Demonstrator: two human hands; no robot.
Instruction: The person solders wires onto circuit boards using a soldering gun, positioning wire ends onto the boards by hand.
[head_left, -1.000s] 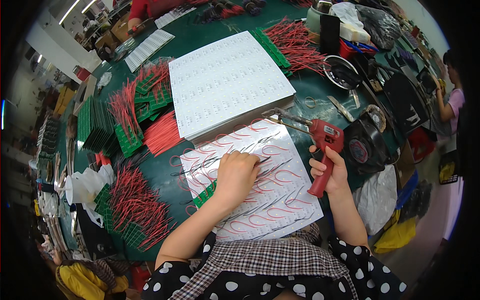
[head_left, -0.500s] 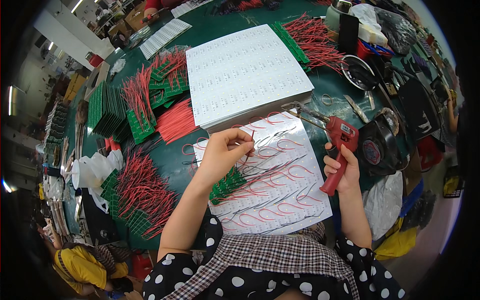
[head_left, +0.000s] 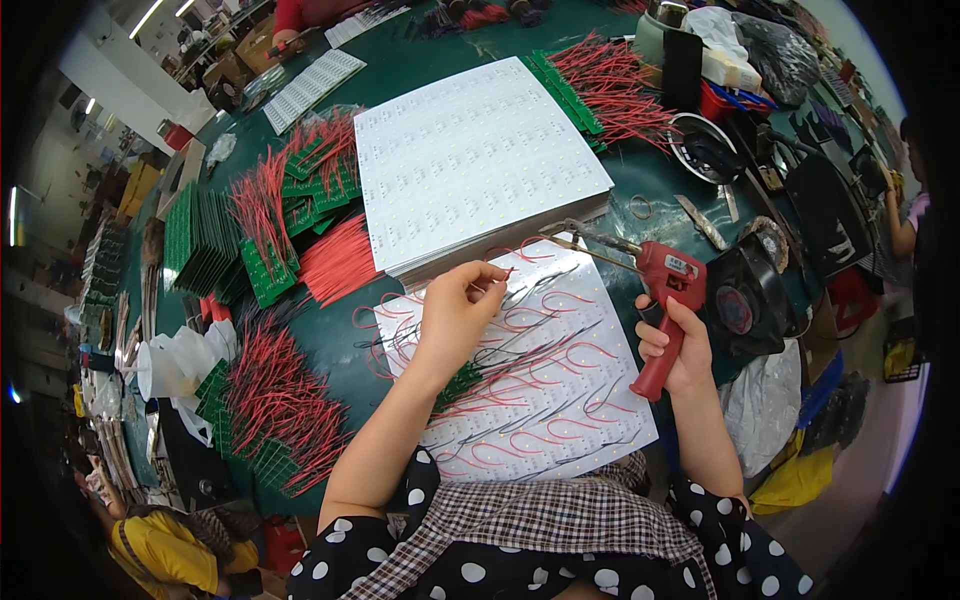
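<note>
My left hand (head_left: pixel 458 318) pinches a thin red wire (head_left: pixel 511 272) between thumb and fingertips, above the far part of a white circuit board sheet (head_left: pixel 628 428). Rows of looped red and black wires lie across that sheet. A small bundle of green circuit boards (head_left: pixel 462 382) rests on it, partly hidden behind my left wrist. In my right hand (head_left: pixel 687 345) is a red soldering gun (head_left: pixel 672 272), gripped by its handle. Its metal tip and a thin tube point left, toward the sheet's far edge, apart from my left fingers.
A thick stack of white board sheets (head_left: pixel 480 150) stands beyond. Red wires (head_left: pixel 290 390) and green boards (head_left: pixel 182 240) crowd the left side. To the right are a black fan-like device (head_left: pixel 735 300), a round dish (head_left: pixel 705 145) and a green flask (head_left: pixel 655 35). Another person (head_left: pixel 300 15) sits across the table.
My left hand has moved slightly up and right with the wire. The soldering gun's tip has come closer to my left hand. The whole view has shifted a little.
</note>
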